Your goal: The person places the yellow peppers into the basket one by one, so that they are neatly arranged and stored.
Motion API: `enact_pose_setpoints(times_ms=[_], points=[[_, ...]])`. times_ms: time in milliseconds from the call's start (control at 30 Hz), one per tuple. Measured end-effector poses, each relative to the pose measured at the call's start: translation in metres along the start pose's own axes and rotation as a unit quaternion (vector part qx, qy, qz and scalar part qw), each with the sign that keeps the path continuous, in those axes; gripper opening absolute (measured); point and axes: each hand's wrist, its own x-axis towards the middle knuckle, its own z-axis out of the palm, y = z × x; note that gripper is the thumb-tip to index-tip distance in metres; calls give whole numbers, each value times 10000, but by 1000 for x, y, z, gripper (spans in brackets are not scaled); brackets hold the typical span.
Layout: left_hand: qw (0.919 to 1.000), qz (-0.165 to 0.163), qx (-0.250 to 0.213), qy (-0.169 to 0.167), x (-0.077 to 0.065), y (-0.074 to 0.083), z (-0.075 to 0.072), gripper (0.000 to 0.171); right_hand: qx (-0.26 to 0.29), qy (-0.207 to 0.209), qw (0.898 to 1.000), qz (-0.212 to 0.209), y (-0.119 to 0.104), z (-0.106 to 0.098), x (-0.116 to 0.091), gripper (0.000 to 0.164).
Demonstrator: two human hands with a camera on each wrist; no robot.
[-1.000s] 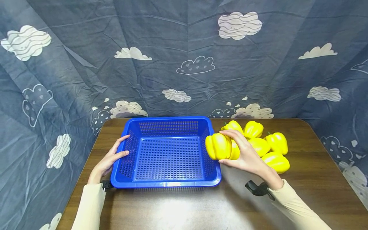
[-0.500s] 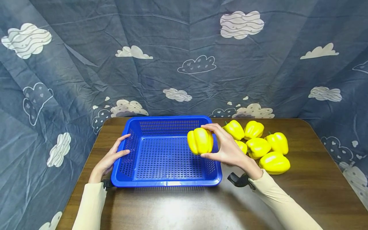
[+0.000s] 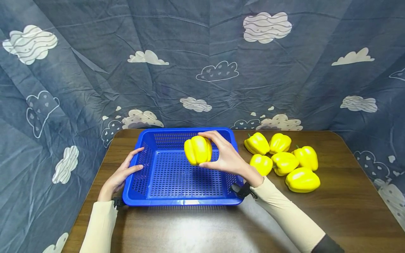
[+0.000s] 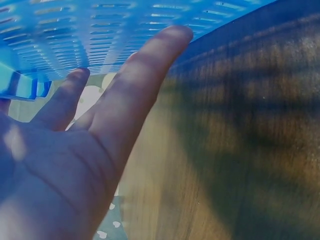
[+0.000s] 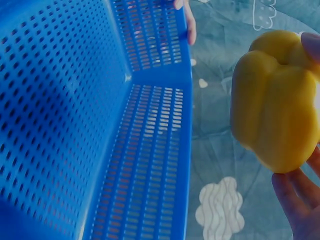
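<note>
The right hand (image 3: 226,156) pinches a lobed yellow pepper (image 3: 197,150) above the blue perforated plastic basket (image 3: 183,202), which holds none; six more peppers (image 3: 284,163) lie right. The left hand (image 3: 117,178), fingers spread, touches its left side.

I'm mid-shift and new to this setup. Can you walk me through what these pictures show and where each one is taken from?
There is no machine here: a person works with two bare hands. The wide picture comes from a head camera looking forward and down; the other two come from cameras on each wrist.

The left hand touches the left side of a blue basket. The right hand holds a yellow bell pepper above the basket, between thumb and fingers. The right wrist view shows that pepper up close.

The basket stands on a wooden table, with six more yellow peppers grouped to its right. Behind hangs a grey-blue cloth printed with clouds.
</note>
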Motion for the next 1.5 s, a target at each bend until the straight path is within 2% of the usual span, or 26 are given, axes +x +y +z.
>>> enact_pose_setpoints(times_ms=[233,467,733,967,1500], points=[[10000,38,-15,-16,0,1,0,62,149,-70,9999,13,0,18,18,82],[9999,75,-78,-50,0,1,0,62,55,-64,9999,69,4,39,33,80],[9999,78,-99,-67,2,1,-2,61,130,-44,9990,434,8,58,47,81],[10000,10,-77,-41,4,1,-1,61,61,-138,9962,855,13,75,56,81],[9999,-74,-122,-45,2,2,1,63,281,-360,9937,1028,23,108,70,82]])
